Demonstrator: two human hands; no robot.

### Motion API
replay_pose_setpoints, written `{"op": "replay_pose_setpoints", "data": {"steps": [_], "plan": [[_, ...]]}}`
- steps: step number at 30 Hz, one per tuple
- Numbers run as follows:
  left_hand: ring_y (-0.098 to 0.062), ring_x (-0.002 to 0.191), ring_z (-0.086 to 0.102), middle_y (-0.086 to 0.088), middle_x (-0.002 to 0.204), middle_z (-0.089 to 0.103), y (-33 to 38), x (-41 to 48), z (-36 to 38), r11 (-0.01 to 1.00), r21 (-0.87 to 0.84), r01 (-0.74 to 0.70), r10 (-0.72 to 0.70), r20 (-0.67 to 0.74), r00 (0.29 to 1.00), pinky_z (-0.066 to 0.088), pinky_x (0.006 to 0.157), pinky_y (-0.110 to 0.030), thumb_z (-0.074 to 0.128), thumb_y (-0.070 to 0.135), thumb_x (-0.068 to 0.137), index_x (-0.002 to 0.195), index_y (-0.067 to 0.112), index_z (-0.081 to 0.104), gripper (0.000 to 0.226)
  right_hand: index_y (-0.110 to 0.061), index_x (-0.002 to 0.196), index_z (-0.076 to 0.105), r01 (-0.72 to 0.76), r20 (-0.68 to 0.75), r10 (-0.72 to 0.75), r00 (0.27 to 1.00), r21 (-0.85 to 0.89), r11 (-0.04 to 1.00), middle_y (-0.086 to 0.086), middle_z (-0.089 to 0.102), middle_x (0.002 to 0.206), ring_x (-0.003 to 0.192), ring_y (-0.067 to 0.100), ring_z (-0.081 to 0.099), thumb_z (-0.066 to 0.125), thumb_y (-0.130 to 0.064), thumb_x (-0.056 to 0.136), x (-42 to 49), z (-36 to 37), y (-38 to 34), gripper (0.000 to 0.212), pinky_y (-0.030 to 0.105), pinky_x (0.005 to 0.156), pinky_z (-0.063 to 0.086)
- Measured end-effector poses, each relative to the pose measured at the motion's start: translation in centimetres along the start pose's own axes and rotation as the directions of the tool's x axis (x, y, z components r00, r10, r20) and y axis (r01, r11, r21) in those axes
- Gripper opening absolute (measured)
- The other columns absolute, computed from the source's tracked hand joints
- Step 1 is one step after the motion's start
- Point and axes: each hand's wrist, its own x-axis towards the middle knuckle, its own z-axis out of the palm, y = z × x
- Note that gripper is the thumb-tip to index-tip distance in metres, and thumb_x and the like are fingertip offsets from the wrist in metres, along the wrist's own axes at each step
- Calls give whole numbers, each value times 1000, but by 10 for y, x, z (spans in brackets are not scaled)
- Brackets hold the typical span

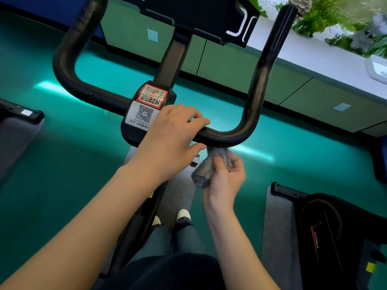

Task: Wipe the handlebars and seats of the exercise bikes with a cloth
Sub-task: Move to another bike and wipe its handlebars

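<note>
Curling over the black handlebar (254, 95) at four o'clock from its QR-code plate (146, 107) (fingers on top, thumb beneath), the left hand (173, 130) grips the bar while the right hand (226, 178), at its five o'clock, clutches a bunched grey cloth (209, 168) whose top touches the bar's underside.

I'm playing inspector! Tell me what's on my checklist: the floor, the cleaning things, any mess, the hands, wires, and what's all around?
Surface: green floor, grey mat under the bike.
Job's things: black handlebar; grey cloth bunched, touching the bar's underside.
Clutter: nothing seen.
Hands: left hand grips the handlebar beside the QR stickers; right hand holds the cloth.
Cables: nothing seen.
Surroundings: green cabinets, plants, another bike at right.
</note>
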Motion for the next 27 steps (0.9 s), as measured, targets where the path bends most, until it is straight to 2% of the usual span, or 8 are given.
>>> {"op": "replay_pose_setpoints", "data": {"steps": [2, 6, 10, 13, 16, 21, 24, 27], "plan": [[-27, 112, 50, -4, 113, 61, -5, -1, -4, 999, 45, 8, -8, -22, 1000, 22, 102, -35, 74, 29, 77, 118, 13, 61, 46, -12, 84, 53, -10, -22, 10, 1000, 26, 1000, 2, 58, 79, 74, 13, 56, 56, 10, 86, 1, 3, -2, 22, 30, 77, 46], [-27, 120, 45, -6, 117, 59, -17, -4, -11, 997, 71, 41, -38, -45, 998, 24, 105, -40, 74, 26, 76, 118, 12, 62, 46, -14, 82, 54, -85, 74, 86, 994, -6, 996, -2, 63, 73, 67, 8, 59, 59, 9, 85, -17, 19, 8, 23, 24, 68, 49], [-26, 125, 41, -6, 124, 55, -25, -8, -16, 996, 73, 60, -55, -68, 996, 26, 106, -42, 74, 25, 76, 119, 11, 61, 48, -10, 89, 59, -137, 164, 142, 976, -41, 990, 18, 65, 98, 84, 20, 65, 66, 1, 85, -25, 21, 15, 13, 29, 73, 51], [-27, 124, 42, -8, 125, 55, -30, -12, -20, 996, 42, 74, -70, -89, 994, 31, 103, -45, 76, 22, 74, 119, 9, 61, 49, -10, 88, 60, -119, 195, 127, 973, -52, 992, 4, 70, 80, 75, 15, 65, 65, 3, 85, -22, 17, 13, 14, 25, 68, 52], [-27, 123, 43, -8, 125, 55, -36, -16, -23, 997, 2, 74, -73, -90, 993, 34, 100, -44, 77, 19, 73, 119, 8, 61, 50, -11, 86, 56, -128, 144, 128, 981, -8, 992, -8, 70, 67, 67, 7, 65, 61, 6, 86, -23, 25, 11, 18, 21, 64, 52], [-26, 126, 42, -6, 128, 54, -43, -18, -25, 999, -22, 40, -41, -74, 996, 33, 100, -41, 74, 13, 74, 118, 8, 61, 47, -4, 91, 60, -186, 205, 182, 962, 1, 982, 8, 69, 82, 77, 16, 66, 63, 4, 86, -42, 51, 18, 11, 24, 66, 53], [-23, 128, 40, -4, 131, 53, -46, -19, -25, 999, -32, 32, -34, -72, 997, 32, 102, -39, 73, 13, 76, 118, 9, 61, 44, -4, 91, 64, -134, 229, 150, 962, -83, 987, 10, 69, 84, 78, 17, 65, 65, 3, 84, -44, 46, 12, 10, 23, 67, 53], [-22, 128, 40, -4, 131, 53, -48, -20, -23, 998, -47, 30, -34, -85, 996, 31, 101, -37, 73, 14, 76, 116, 9, 63, 41, -15, 82, 66, 57, 267, 6, 964, -229, 972, 1, 68, 77, 74, 13, 62, 72, -4, 78, -45, 18, -4, 13, 24, 68, 50]]}}
